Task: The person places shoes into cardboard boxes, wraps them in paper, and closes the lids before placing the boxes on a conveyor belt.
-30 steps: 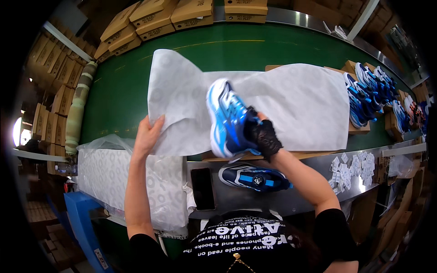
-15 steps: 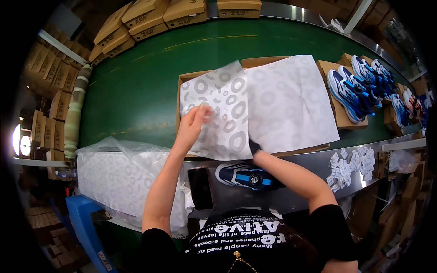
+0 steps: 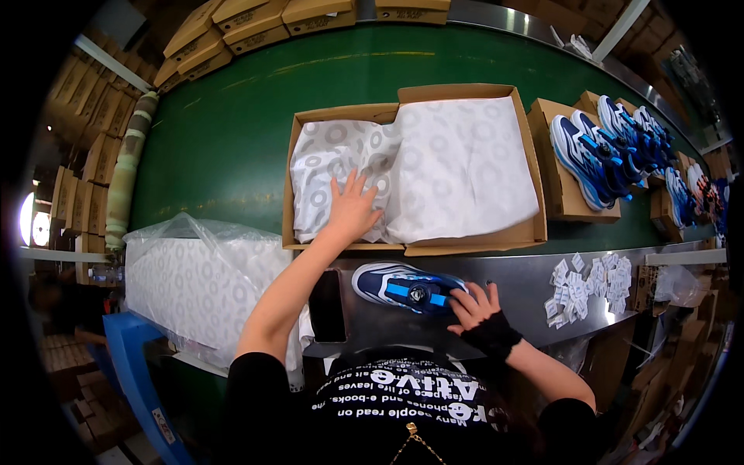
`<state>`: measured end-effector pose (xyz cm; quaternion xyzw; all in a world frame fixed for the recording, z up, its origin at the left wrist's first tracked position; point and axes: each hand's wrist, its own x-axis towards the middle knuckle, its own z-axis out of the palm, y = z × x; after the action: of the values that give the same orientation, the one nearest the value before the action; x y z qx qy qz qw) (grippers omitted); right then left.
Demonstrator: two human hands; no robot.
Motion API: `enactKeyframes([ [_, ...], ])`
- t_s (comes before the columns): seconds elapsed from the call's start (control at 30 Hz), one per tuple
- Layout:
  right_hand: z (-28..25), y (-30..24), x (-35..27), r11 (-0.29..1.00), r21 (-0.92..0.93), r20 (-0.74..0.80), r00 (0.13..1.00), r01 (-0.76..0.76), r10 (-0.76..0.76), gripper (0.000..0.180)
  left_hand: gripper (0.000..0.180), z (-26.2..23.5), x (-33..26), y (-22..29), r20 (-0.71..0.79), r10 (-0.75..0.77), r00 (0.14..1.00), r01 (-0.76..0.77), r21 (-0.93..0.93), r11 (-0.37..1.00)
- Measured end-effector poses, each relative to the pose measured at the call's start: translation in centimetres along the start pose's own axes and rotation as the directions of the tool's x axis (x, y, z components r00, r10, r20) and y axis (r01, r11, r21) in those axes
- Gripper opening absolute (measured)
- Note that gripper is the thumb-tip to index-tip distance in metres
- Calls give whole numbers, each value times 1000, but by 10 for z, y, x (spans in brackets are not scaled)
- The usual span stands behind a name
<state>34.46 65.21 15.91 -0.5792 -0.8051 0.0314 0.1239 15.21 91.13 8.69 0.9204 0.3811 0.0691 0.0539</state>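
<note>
My left hand point(image 3: 355, 211) lies on patterned white tissue paper point(image 3: 325, 155), its fingers spread. The paper lines an open brown cardboard shoe box point(image 3: 289, 186) and extends over its opened right half. Between the box and my body, a blue and white sneaker point(image 3: 403, 288) rests on its sole on the metal ledge, toe to the left. My right hand point(image 3: 474, 308), in a black fingerless glove, is at the sneaker's heel end with its fingers apart; the fingertips reach the shoe. Whatever lies under the paper is hidden.
A dark phone point(image 3: 328, 306) lies left of the sneaker, beside a plastic-covered stack of tissue paper point(image 3: 186, 287). Small white packets point(image 3: 573, 287) are heaped at right. More sneakers point(image 3: 593, 163) stand on boxes at the right; closed shoe boxes point(image 3: 256, 39) line the far edge.
The left paper sheet has gone from raised to lying down in the box under my left hand. My right hand has come out from beneath the paper to the sneaker's heel.
</note>
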Motion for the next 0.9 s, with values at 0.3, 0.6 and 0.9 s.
enactKeyframes([
  [0.3, -52, -7, 88, 861, 426, -113, 961, 278, -254, 31, 78, -93, -110, 47, 47, 64, 997, -17, -662, 749],
  [0.6, -71, 2, 107, 872, 429, -432, 901, 235, -30, 45, 60, -142, -82, 5, 48, -420, 906, 149, -966, 212],
  [0.9, 6, 25, 34, 782, 608, 57, 990, -134, 126, 36, 56, -7, 39, -7, 502, -411, 761, 241, -807, -538],
])
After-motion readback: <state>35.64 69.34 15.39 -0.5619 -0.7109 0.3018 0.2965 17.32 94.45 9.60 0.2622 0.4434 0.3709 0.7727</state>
